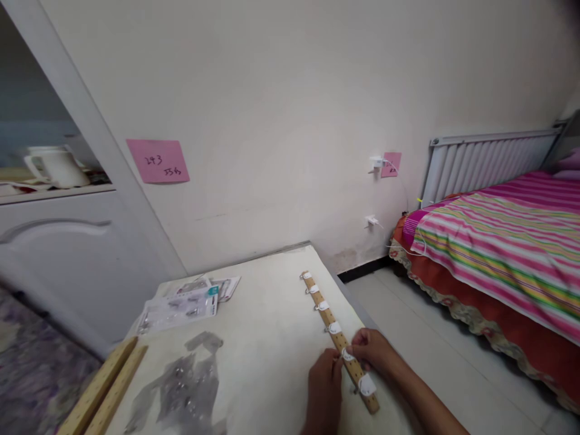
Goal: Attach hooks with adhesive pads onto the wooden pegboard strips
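A wooden strip (327, 313) with several white hooks fixed along it lies on the white table (263, 338), running from the far edge toward me. My left hand (324, 386) and my right hand (372, 350) meet at one white hook (347, 354) near the strip's near end. The fingers of both hands are pinched together around that hook. Another white hook (367, 384) sits just below my hands on the strip.
Clear plastic packets (179, 308) lie at the table's far left, and torn grey wrapping with small metal parts (181, 380) lies nearer. Two wooden strips (102, 393) rest at the left edge. A bed with a striped cover (498, 254) stands right, a white door (67, 254) left.
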Motion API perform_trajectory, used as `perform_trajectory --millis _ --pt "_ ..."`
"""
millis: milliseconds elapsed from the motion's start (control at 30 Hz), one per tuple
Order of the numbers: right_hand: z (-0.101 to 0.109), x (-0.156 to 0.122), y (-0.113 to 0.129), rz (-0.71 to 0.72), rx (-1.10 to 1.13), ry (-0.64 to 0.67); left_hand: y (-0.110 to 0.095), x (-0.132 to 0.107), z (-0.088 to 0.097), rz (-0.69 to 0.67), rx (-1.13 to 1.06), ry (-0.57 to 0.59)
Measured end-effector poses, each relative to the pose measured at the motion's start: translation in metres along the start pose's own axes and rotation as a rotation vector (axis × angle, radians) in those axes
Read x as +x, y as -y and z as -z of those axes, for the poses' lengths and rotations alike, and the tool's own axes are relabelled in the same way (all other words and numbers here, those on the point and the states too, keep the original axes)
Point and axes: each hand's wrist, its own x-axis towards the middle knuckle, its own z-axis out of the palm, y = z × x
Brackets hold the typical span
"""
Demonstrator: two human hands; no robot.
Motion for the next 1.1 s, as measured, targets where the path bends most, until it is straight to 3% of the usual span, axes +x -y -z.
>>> perform_trajectory --millis 767,933,1100 --pt "0.006 -0.007 0.008 -0.091 0.066 0.073 -0.005 -0.004 0.001 0.003 -0.050 -0.025" --pt "0.016 -0.005 0.004 -0.066 0.092 0.048 -0.004 -0.005 0.000 0.020 -0.014 -0.042" --pt "0.026 0.001 0.003 0.035 0.095 -0.028 0.011 -0.005 0.001 0.064 -0.077 -0.057"
